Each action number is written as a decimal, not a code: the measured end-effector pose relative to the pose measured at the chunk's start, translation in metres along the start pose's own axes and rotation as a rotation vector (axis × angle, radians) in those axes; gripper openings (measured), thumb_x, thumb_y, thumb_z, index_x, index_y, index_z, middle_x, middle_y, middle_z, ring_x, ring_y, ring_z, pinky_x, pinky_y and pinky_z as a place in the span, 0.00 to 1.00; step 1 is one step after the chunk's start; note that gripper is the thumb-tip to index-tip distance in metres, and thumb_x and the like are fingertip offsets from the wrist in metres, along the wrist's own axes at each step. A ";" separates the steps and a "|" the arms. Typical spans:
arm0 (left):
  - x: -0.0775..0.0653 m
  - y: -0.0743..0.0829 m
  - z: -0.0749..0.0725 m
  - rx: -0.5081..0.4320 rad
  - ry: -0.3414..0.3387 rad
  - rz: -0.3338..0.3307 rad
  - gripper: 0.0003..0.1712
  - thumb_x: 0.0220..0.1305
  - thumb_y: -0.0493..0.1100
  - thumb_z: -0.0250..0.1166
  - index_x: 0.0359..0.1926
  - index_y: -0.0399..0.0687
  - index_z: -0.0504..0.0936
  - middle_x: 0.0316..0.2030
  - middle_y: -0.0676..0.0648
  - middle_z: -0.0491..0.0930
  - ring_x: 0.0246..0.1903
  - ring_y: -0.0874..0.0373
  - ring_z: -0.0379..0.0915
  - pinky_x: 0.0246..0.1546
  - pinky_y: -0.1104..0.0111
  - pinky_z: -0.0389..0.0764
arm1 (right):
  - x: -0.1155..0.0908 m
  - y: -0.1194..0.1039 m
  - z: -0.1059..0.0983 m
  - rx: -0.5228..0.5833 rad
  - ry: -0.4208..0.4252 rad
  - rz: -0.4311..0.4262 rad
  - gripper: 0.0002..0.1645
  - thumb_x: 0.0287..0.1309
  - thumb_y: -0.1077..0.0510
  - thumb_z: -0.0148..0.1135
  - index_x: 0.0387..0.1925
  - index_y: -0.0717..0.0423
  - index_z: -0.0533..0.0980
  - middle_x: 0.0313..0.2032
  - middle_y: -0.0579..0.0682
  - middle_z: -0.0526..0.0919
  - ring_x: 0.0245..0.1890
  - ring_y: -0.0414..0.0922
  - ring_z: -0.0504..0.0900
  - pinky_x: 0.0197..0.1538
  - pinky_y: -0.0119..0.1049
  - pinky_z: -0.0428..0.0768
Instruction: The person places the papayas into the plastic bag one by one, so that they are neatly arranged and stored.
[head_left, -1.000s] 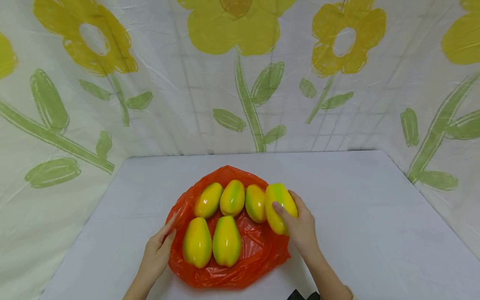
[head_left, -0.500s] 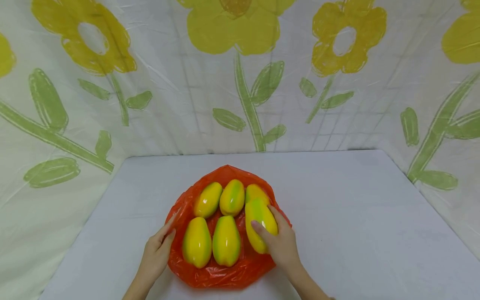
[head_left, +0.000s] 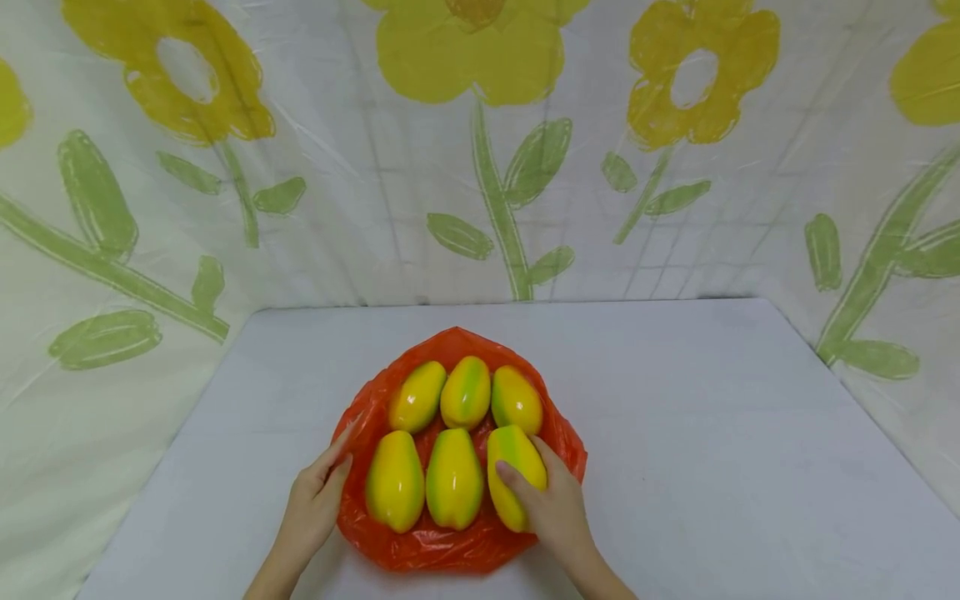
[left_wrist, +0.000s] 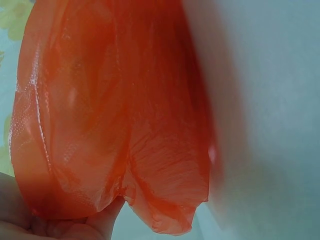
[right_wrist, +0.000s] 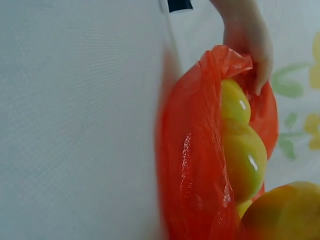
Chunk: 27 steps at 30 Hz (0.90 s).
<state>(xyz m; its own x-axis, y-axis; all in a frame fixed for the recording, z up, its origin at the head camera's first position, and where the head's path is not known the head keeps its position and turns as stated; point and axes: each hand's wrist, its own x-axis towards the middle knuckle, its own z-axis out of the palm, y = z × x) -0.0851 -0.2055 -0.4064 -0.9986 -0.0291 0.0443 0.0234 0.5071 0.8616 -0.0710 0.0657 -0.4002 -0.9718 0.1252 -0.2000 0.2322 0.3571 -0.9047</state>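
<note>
An open red plastic bag lies on the table with several glossy yellow-green papayas in it. My left hand pinches the bag's left rim; in the left wrist view its fingers show at the edge of the film. My right hand grips a papaya at the bag's front right, thumb on top and fingers behind it. Two papayas lie to its left in the front row, and three form the back row. The right wrist view shows the held papaya low at the right.
The white-covered table extends on both sides of the bag. Behind it hangs a pale curtain printed with yellow flowers, which also runs along both sides. A small dark object shows at the top of the right wrist view.
The right hand has carried its papaya from the bag's right rim leftward and down into the front row, still gripping it. The left hand has stayed at the left rim.
</note>
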 end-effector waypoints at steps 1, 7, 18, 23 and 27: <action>0.000 0.000 0.000 -0.001 -0.002 -0.004 0.24 0.74 0.33 0.48 0.68 0.30 0.63 0.64 0.28 0.65 0.66 0.35 0.58 0.62 0.50 0.60 | 0.000 0.001 0.000 -0.005 0.003 0.008 0.51 0.56 0.34 0.63 0.69 0.62 0.62 0.57 0.58 0.73 0.48 0.50 0.74 0.48 0.46 0.82; -0.001 0.003 0.000 0.001 0.006 -0.004 0.24 0.73 0.33 0.48 0.67 0.29 0.64 0.63 0.28 0.66 0.65 0.34 0.59 0.62 0.50 0.60 | 0.000 0.006 -0.003 -0.047 0.010 0.040 0.52 0.55 0.33 0.63 0.68 0.64 0.62 0.56 0.59 0.74 0.47 0.50 0.74 0.46 0.46 0.83; -0.001 0.002 0.001 -0.019 0.003 0.009 0.24 0.74 0.33 0.48 0.68 0.31 0.64 0.64 0.29 0.66 0.65 0.34 0.59 0.62 0.50 0.60 | 0.003 0.011 -0.002 -0.066 0.027 0.037 0.52 0.56 0.35 0.63 0.68 0.67 0.61 0.56 0.61 0.73 0.48 0.52 0.74 0.48 0.48 0.83; -0.002 0.003 0.002 -0.025 0.005 -0.001 0.24 0.73 0.33 0.48 0.68 0.30 0.64 0.63 0.29 0.66 0.65 0.34 0.59 0.62 0.51 0.60 | 0.005 0.010 0.002 -0.056 0.044 0.039 0.52 0.56 0.36 0.64 0.68 0.68 0.60 0.60 0.63 0.71 0.52 0.55 0.73 0.52 0.51 0.81; -0.002 0.002 0.001 -0.028 -0.014 -0.038 0.25 0.74 0.34 0.47 0.69 0.31 0.62 0.65 0.28 0.64 0.66 0.34 0.58 0.61 0.51 0.62 | 0.007 0.008 0.007 -0.061 0.067 0.015 0.51 0.57 0.37 0.64 0.69 0.67 0.59 0.60 0.63 0.70 0.54 0.56 0.73 0.53 0.52 0.80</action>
<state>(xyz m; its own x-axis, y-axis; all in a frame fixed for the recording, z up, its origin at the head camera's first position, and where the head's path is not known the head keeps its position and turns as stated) -0.0836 -0.2032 -0.4055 -0.9994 -0.0358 0.0040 -0.0138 0.4812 0.8765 -0.0761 0.0631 -0.4117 -0.9635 0.1923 -0.1862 0.2512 0.4101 -0.8768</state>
